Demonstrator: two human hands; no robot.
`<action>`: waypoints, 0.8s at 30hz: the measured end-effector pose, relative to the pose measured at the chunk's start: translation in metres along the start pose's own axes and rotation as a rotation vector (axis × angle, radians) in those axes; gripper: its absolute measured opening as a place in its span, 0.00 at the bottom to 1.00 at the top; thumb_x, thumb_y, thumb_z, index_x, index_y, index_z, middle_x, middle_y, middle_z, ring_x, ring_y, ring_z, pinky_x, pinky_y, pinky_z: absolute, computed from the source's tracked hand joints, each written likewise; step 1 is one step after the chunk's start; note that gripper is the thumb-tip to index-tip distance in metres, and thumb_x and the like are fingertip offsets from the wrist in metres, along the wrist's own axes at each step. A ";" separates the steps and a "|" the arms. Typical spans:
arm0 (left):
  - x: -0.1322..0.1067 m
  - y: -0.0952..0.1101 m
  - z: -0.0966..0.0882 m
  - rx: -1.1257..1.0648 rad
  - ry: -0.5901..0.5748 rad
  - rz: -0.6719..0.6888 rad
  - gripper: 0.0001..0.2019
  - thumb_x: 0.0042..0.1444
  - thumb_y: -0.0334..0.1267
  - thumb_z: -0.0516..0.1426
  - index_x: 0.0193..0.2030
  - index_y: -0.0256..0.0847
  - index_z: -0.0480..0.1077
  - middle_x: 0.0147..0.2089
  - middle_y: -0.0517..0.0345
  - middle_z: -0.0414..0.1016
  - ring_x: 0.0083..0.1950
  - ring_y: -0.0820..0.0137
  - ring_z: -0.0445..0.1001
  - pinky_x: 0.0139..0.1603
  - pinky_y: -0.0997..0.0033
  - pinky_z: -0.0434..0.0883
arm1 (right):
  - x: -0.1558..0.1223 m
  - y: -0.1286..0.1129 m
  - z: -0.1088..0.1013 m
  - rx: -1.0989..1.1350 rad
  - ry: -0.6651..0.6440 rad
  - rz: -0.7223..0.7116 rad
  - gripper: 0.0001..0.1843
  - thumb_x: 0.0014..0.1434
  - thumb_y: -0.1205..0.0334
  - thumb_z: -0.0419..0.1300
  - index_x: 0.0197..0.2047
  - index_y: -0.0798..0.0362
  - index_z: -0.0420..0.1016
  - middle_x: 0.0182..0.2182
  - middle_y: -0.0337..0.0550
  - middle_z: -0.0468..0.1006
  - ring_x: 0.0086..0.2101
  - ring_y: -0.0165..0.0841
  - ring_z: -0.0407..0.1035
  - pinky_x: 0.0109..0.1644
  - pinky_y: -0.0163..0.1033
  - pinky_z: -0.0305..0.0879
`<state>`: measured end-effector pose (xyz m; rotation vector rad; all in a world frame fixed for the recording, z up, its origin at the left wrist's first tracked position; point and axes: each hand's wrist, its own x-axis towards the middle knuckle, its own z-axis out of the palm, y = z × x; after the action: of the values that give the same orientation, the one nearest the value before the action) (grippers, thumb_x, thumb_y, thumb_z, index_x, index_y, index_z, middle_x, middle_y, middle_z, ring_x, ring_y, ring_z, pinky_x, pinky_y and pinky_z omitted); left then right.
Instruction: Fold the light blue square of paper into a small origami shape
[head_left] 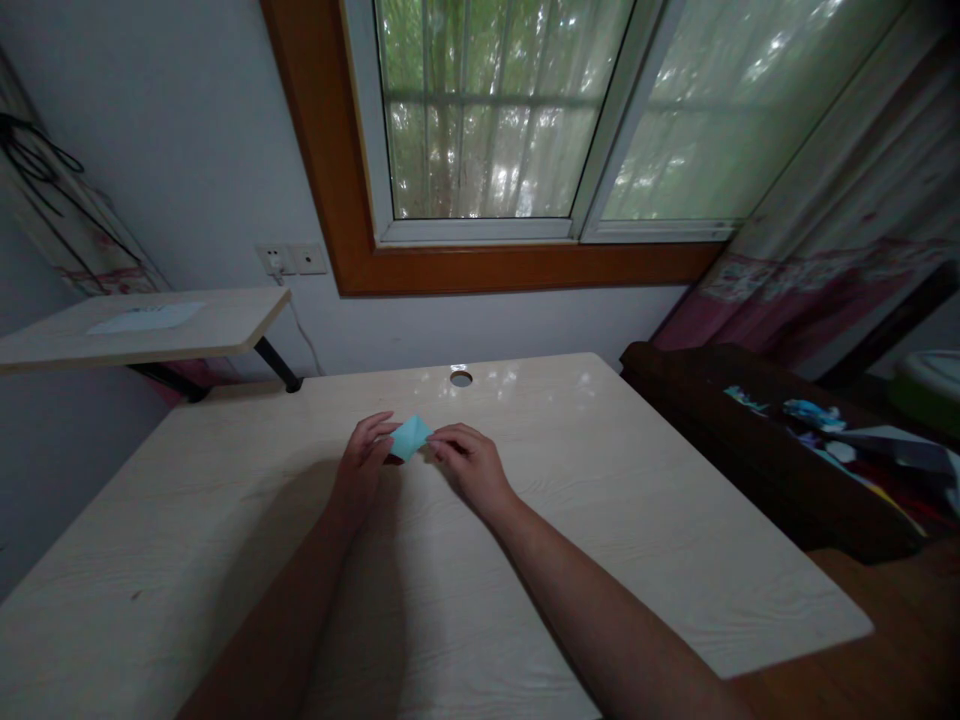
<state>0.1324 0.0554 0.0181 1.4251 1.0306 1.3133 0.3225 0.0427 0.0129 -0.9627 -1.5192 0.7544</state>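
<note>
- Pale wooden desk point(637, 520) beneath a window point(525, 110).
- Left hand point(362, 462) and right hand point(471, 465): fingers pinching a small folded blue paper point(410, 437) from either side.

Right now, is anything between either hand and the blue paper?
Nothing visible. The left hand and right hand each pinch the blue paper at opposite ends, just above the table.

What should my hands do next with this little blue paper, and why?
Probably lay the blue paper flat on the table and press it down. It looks folded small, the left hand pinches its left edge and the right hand its right edge, and the table lies directly beneath.
</note>
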 end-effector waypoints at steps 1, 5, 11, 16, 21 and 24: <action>-0.001 0.001 0.000 -0.009 -0.037 -0.003 0.19 0.60 0.46 0.53 0.54 0.39 0.67 0.51 0.48 0.74 0.45 0.65 0.76 0.40 0.67 0.75 | 0.000 0.001 0.000 0.036 0.014 0.036 0.07 0.60 0.59 0.61 0.37 0.50 0.80 0.33 0.44 0.78 0.32 0.34 0.73 0.39 0.38 0.68; -0.002 -0.001 -0.002 -0.019 -0.206 -0.009 0.18 0.61 0.49 0.53 0.44 0.35 0.74 0.45 0.46 0.77 0.44 0.62 0.77 0.42 0.65 0.74 | 0.001 0.005 0.001 0.207 0.061 0.197 0.09 0.58 0.56 0.62 0.36 0.53 0.78 0.27 0.42 0.78 0.27 0.33 0.72 0.34 0.37 0.67; 0.001 -0.015 -0.002 0.055 -0.176 -0.065 0.17 0.46 0.45 0.66 0.40 0.39 0.72 0.37 0.53 0.80 0.37 0.65 0.78 0.40 0.66 0.74 | 0.001 0.007 0.003 0.338 0.028 0.305 0.12 0.54 0.53 0.65 0.33 0.54 0.75 0.22 0.40 0.77 0.24 0.32 0.71 0.30 0.35 0.64; 0.002 -0.015 -0.001 0.184 -0.115 -0.011 0.13 0.48 0.46 0.64 0.31 0.39 0.70 0.29 0.59 0.76 0.32 0.70 0.76 0.35 0.71 0.71 | -0.001 0.009 0.005 0.345 -0.038 0.308 0.14 0.53 0.52 0.66 0.33 0.54 0.72 0.22 0.40 0.77 0.24 0.31 0.72 0.29 0.35 0.64; 0.003 -0.014 0.002 0.050 -0.073 -0.020 0.17 0.48 0.45 0.65 0.33 0.41 0.61 0.29 0.62 0.75 0.31 0.69 0.78 0.34 0.69 0.74 | -0.001 0.014 0.006 0.317 -0.042 0.276 0.11 0.52 0.58 0.66 0.33 0.52 0.69 0.25 0.37 0.76 0.26 0.30 0.72 0.30 0.34 0.65; 0.003 -0.014 0.005 -0.019 -0.048 -0.041 0.21 0.47 0.44 0.66 0.39 0.42 0.59 0.30 0.65 0.73 0.29 0.69 0.78 0.33 0.67 0.75 | 0.000 0.015 0.006 0.302 -0.020 0.239 0.11 0.51 0.61 0.66 0.37 0.52 0.70 0.28 0.38 0.75 0.28 0.29 0.71 0.32 0.33 0.65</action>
<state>0.1374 0.0611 0.0054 1.4077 1.0079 1.2511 0.3189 0.0503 -0.0013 -0.9166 -1.2734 1.1323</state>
